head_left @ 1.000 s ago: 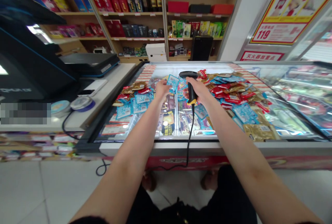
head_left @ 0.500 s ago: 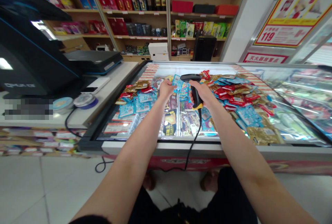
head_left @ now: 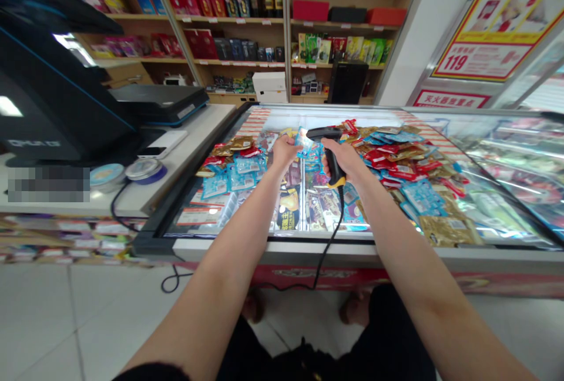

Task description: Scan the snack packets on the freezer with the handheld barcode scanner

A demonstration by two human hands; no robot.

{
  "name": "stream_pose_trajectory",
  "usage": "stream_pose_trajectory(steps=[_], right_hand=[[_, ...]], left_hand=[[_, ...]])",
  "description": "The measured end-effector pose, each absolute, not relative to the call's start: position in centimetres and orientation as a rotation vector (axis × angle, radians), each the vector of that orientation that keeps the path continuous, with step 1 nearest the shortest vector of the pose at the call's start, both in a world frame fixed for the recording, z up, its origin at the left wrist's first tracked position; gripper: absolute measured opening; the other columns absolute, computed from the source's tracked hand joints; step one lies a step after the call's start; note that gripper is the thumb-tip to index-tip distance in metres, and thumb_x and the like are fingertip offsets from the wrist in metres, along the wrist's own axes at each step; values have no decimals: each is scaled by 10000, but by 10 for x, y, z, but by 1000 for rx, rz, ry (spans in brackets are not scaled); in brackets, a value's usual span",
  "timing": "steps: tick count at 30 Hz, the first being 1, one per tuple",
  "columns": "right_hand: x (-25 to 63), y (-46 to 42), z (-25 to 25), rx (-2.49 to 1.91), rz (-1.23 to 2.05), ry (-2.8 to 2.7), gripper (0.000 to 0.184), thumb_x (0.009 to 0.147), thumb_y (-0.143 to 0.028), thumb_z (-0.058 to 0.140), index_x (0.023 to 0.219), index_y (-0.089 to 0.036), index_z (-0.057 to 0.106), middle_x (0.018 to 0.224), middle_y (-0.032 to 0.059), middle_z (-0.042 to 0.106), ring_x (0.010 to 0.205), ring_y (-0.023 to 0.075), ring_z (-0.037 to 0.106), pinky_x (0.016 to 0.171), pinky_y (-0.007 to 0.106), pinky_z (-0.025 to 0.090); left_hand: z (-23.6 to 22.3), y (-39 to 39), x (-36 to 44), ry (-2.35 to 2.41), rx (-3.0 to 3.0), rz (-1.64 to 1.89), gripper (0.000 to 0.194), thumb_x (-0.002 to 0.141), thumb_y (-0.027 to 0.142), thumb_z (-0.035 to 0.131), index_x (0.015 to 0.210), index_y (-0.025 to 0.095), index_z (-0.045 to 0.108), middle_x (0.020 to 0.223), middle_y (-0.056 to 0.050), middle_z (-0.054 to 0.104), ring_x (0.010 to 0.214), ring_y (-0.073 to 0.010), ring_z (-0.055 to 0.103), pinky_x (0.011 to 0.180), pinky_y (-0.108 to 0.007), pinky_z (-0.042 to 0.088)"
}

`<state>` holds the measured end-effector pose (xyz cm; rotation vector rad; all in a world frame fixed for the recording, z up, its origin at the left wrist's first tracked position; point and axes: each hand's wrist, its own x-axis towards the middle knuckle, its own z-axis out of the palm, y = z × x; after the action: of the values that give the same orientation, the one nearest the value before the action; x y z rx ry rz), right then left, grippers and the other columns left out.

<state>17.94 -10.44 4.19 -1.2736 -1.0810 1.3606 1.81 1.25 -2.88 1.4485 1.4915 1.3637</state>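
My right hand (head_left: 338, 156) is closed around the grip of a black and yellow barcode scanner (head_left: 325, 133), its head pointing left. Between the thumb and fingers of my left hand (head_left: 284, 150) is a small blue snack packet (head_left: 304, 141), just in front of the scanner head. A bright patch of light shows on the packet. Under both hands is the glass top of a freezer chest (head_left: 282, 234). On the glass, a pile of blue, red and gold snack packets (head_left: 399, 157) lies to the right, and a smaller heap of packets (head_left: 242, 172) lies to the left.
A black checkout terminal (head_left: 57, 104) and a flat black scale (head_left: 163, 102) stand on the counter at left, with a phone (head_left: 154, 150) and round tubs (head_left: 145, 170) by them. The scanner's cable (head_left: 328, 246) hangs over the freezer's front edge. Stocked shelves (head_left: 233, 22) line the back.
The packet in my left hand has tilted slightly, and a bright light from the scanner now falls on it. Both hands stay almost in the same place.
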Motion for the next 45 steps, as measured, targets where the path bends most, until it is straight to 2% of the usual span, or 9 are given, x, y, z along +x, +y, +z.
stream_pose_trajectory(steps=[24, 35, 40, 45], right_hand=[[178, -109, 43, -1273, 1352, -1069, 337, 952, -364, 571, 661, -202, 519, 458, 11, 558, 342, 147, 502, 329, 265, 430], [179, -106, 42, -1232, 1392, -1052, 317, 961, -407, 588, 725, -206, 520, 496, 8, 583, 354, 143, 519, 350, 252, 445], [179, -105, 38, -1196, 1389, -1029, 292, 941, -436, 633, 793, -210, 523, 513, -8, 581, 362, 131, 520, 365, 234, 443], [171, -103, 41, -1196, 1387, -1058, 307, 955, -423, 602, 757, -203, 521, 514, 4, 581, 364, 136, 524, 355, 243, 442]], left_hand=[[-28, 6, 22, 1467, 1388, 1364, 296, 528, 186, 765, 666, 207, 504, 593, 65, 460, 614, -131, 511, 616, -264, 462], [-28, 0, 22, 1481, 1365, 1369, 321, 536, 180, 788, 649, 205, 488, 585, 76, 450, 594, -116, 525, 594, -248, 481], [-8, -16, 9, 1418, 1239, 1378, 356, 540, 172, 804, 665, 199, 472, 576, 76, 462, 601, -119, 559, 613, -271, 527], [25, -30, -33, 1443, 1180, 1439, 360, 552, 162, 801, 688, 198, 469, 588, 55, 489, 646, -140, 611, 649, -288, 552]])
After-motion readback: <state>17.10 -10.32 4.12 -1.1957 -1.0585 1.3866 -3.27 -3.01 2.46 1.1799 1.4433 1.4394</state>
